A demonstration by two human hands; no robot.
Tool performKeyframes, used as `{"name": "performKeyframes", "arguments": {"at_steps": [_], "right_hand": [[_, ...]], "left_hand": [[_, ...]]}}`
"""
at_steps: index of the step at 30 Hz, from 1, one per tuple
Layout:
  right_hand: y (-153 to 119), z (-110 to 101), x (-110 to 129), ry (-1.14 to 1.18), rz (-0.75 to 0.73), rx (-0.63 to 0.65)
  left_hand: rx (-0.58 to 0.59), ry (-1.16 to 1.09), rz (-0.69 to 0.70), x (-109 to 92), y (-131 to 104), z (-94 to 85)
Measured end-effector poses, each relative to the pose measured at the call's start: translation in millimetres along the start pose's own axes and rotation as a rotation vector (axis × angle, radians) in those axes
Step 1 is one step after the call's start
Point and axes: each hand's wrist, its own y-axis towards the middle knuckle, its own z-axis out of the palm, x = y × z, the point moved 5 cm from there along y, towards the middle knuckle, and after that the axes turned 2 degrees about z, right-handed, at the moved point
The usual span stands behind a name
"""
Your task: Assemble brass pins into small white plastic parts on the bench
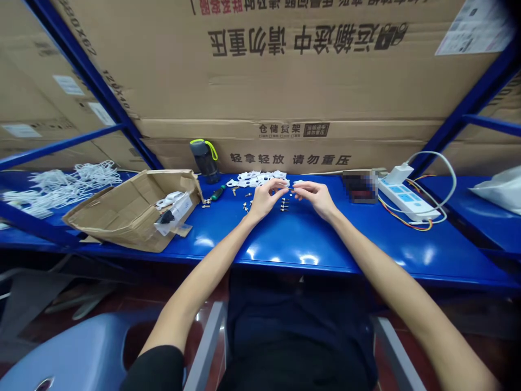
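On the blue table (309,239), my left hand (266,196) and my right hand (315,196) face each other, fingertips close together. The fingers of both are curled into a pinch around something too small to make out. Below and between them lie several small metal pieces with dark parts (284,205), lined up in a short column. More small brass pieces (246,207) are scattered left of my left hand. Behind my hands is a pile of white plastic parts (260,178). A green and black screwdriver (218,192) lies further left, near other small brass pieces (207,203).
An open cardboard box (122,217) holding white parts and a plastic bag stands at the left. Behind it are white cables (61,187). A dark bottle (204,162) stands at the back. At the right are a blurred dark object (360,187) and a power strip (407,200) with cables.
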Motion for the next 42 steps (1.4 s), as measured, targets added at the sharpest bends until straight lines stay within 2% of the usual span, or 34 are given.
{"name": "performKeyframes", "arguments": {"at_steps": [12,17,28,36,42], "right_hand": [[-0.7,2.4,-0.9,0.042,0.077,-0.036],[-2.5,4.4,4.5,0.034,0.064,-0.022],[-5.2,9.2,13.0,0.053,0.066,-0.054],[-4.4,9.6,11.3,0.05,0.066,-0.062],[-2.7,7.5,8.5,0.045,0.044,-0.048]], "left_hand": [[-0.031,-0.005,0.021,-2.6,-1.3,-1.2],[-0.035,0.008,0.044,-5.0,-2.3,-0.9],[-0.066,0.033,0.003,-3.3,-3.0,-1.5],[-0.079,0.013,0.015,-8.0,-3.1,-2.4],[-0.058,0.059,0.006,-4.3,-3.1,-1.5]]}}
